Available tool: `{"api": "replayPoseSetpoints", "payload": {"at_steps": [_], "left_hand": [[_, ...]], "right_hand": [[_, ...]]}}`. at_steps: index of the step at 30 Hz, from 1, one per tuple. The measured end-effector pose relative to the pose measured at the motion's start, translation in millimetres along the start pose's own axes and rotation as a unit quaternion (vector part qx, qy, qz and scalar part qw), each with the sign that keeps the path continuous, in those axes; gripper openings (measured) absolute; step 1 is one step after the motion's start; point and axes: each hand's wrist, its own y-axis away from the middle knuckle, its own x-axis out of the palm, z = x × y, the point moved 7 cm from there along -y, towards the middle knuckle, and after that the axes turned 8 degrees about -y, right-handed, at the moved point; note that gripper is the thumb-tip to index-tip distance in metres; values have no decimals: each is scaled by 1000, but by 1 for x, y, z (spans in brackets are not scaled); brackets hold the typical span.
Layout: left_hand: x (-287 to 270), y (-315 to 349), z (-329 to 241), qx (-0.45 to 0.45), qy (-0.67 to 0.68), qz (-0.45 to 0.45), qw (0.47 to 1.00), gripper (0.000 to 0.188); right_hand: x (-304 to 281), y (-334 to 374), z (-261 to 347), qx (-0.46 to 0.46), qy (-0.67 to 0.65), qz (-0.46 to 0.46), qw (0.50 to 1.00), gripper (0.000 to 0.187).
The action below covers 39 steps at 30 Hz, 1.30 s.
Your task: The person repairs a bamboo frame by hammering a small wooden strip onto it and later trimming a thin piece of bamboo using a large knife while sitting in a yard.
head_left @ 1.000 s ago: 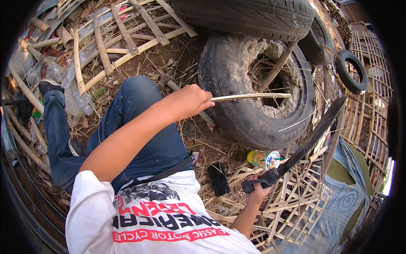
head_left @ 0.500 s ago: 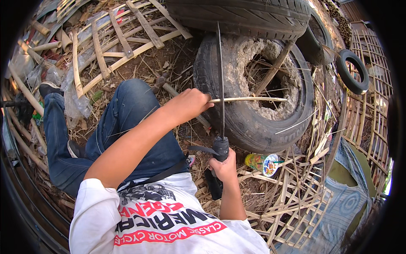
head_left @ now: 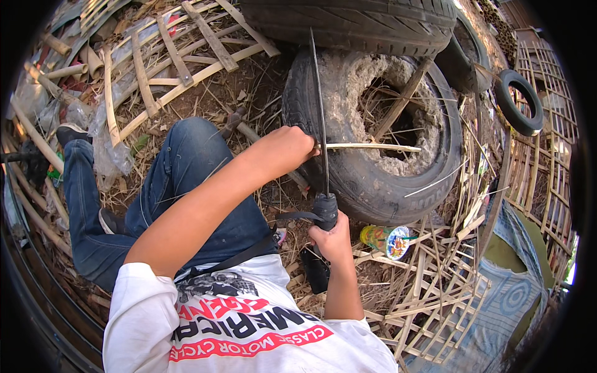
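My left hand [head_left: 286,149] is closed on one end of a thin, pale bamboo strip [head_left: 373,147], which points right across the tire. My right hand [head_left: 334,239] is wrapped round the dark, taped handle of a machete [head_left: 322,124]. Its long, narrow blade points away from me and crosses over the strip just beside my left fingers. Under both lies a worn tire [head_left: 385,202] on its side, its middle ringed with rough, concrete-like filling. A wooden stick [head_left: 404,99] leans in its hole, among dry scraps.
A second tire [head_left: 348,25] rests at the far side, touching the first. Bamboo lattice pieces [head_left: 429,304] lie at the right and a slatted frame [head_left: 180,53] at the far left. A colourful plastic cup [head_left: 395,241] lies near the tire. My bent knee [head_left: 193,143] is at the left.
The machete has shifted slightly away from me, its tip leaning a little further left. My left hand has moved slightly right, closer to the blade, still gripping the bamboo strip.
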Motion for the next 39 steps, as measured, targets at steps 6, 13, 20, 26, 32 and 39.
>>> {"api": "replayPoseSetpoints", "payload": {"at_steps": [6,13,20,26,32,39], "left_hand": [[0,-3,-2,8,-12,-1,1000,28],[-1,-3,-4,8,-30,-5,1000,26],[-3,11,7,-60,-36,-14,997,30],[4,9,10,-26,0,26,999,28],[-1,0,3,-6,15,-9,1000,30],[4,-6,-4,-35,-36,-30,998,33]], "right_hand": [[-1,-3,2,-41,-6,13,999,14],[-3,-3,4,-40,10,6,999,13],[2,-1,5,-33,1,-2,999,13],[-3,1,0,15,-9,-1,1000,22],[-8,-1,15,13,-14,-10,1000,24],[-20,-7,16,11,-32,9,999,31]]}}
